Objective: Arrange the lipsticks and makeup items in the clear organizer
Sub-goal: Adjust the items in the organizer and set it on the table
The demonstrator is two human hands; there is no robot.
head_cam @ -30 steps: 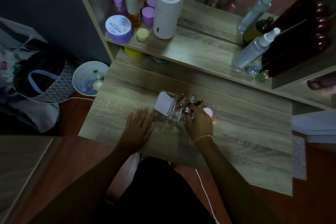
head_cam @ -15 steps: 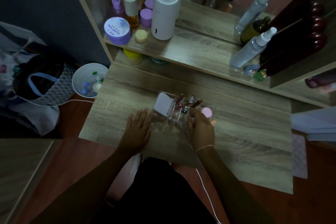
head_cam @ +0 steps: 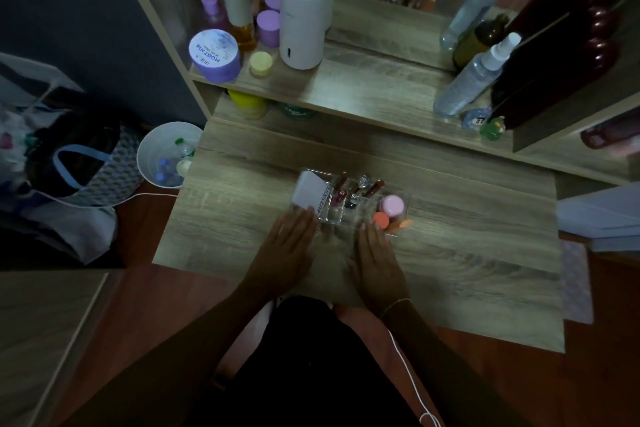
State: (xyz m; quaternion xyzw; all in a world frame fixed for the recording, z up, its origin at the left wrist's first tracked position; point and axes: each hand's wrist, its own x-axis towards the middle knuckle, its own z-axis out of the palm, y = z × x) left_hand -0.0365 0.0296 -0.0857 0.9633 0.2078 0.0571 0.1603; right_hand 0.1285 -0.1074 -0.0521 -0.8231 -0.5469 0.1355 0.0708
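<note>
A wooden desk (head_cam: 450, 263) fills the middle of the frame, with a raised shelf (head_cam: 363, 87) across its upper part. On the shelf at upper left stand a white cylindrical device (head_cam: 302, 15) with a slatted top, a purple jar (head_cam: 214, 55), a small yellow jar (head_cam: 260, 63) and several bottles. At upper right lean two clear spray bottles (head_cam: 476, 74). At left, beside the desk, sit a white bin (head_cam: 166, 158) and a patterned bag (head_cam: 79, 163).
</note>
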